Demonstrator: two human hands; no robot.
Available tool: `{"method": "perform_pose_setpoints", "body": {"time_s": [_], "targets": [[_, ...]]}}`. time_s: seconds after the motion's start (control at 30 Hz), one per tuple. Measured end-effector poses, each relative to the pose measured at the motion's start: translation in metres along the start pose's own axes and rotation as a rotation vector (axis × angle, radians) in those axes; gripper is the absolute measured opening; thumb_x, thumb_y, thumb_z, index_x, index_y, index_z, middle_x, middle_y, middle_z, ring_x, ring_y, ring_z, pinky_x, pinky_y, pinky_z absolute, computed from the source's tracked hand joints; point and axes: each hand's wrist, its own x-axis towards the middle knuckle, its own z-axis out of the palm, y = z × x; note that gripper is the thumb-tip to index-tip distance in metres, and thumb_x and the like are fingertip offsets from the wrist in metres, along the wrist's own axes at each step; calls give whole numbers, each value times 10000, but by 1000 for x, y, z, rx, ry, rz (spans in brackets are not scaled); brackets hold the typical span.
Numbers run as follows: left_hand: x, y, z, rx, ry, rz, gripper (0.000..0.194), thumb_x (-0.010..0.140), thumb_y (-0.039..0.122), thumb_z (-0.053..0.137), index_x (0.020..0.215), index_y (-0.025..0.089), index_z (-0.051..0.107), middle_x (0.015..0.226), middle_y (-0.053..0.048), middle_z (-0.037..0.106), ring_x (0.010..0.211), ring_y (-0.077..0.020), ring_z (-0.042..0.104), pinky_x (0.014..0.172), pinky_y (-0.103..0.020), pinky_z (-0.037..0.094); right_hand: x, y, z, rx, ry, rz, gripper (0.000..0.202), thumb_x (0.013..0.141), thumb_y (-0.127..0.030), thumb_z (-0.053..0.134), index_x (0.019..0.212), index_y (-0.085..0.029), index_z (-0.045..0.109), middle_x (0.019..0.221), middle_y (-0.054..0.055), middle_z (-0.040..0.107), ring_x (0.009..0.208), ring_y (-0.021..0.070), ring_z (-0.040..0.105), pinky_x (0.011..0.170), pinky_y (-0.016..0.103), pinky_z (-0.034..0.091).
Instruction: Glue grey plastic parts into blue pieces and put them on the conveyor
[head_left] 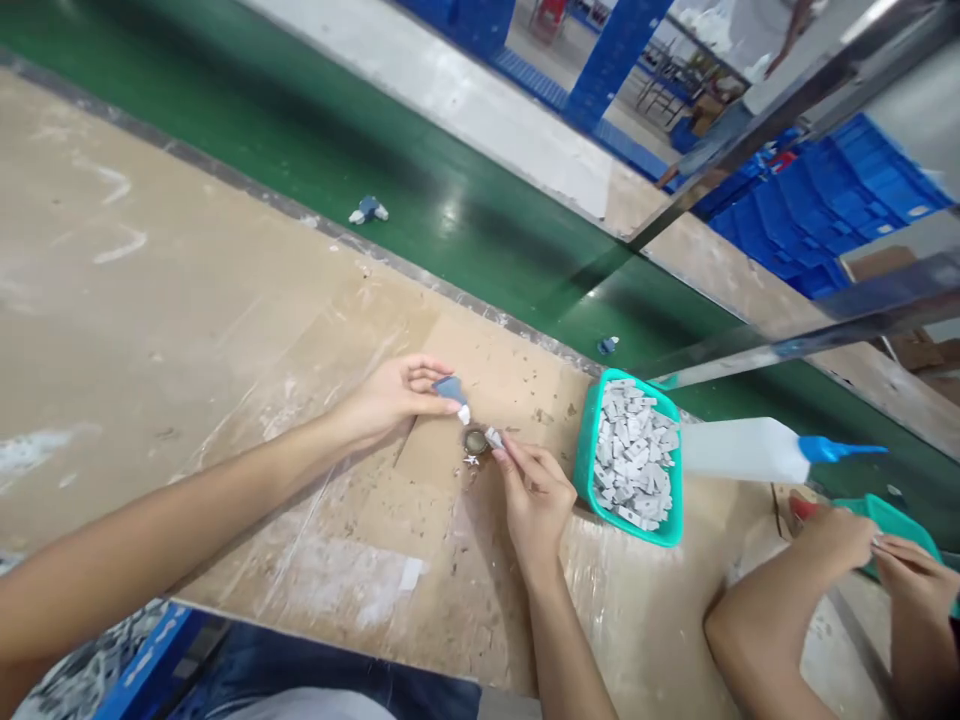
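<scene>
My left hand (401,398) pinches a small blue-grey piece (450,388) with a white tip pointing down and right. Between finger and thumb, my right hand (534,490) grips a small grey-white piece (493,437). That piece is held at the edge of a small round dish (475,440), whose contents I cannot make out. The two held pieces are apart. Right of my right hand stands a green basket (587,450) heaped with similar small grey-white pieces (634,455).
A white bottle (742,448) with a blue nozzle lies beyond the basket. A co-worker's hands (874,550) work at the right, by another green basket (904,520). Across the table's far edge, a green belt (450,240) carries small blue-and-white pieces (369,209). A metal frame (720,180) crosses upper right.
</scene>
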Motion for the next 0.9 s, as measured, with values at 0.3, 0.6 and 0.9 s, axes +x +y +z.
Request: {"method": "perform_pose_setpoints", "body": {"time_s": [0.3,0.6,0.9], "targets": [[3,3,-3,-103,-114,-2,385,661,100,813,1031,108,708,884,-72,686,768,-125,622,758,-287,484,-8,10,13,-161,38,-305,366,825,-106,667,1136,-294,698,958,41,712,853,159,687,767,319,587],[3,3,2,-72,-176,-34,339,707,40,736,1040,87,690,842,-58,690,754,-135,640,760,-302,496,-8,12,17,-224,26,-330,391,827,-95,669,1153,-312,684,900,24,672,792,133,655,718,305,576],[2,3,1,-47,-179,-33,340,710,25,717,1043,86,691,870,-54,705,782,-125,646,798,-286,499,-6,12,17,-230,9,-363,413,818,-69,666,1152,-310,685,916,27,663,824,140,659,727,311,580]]}}
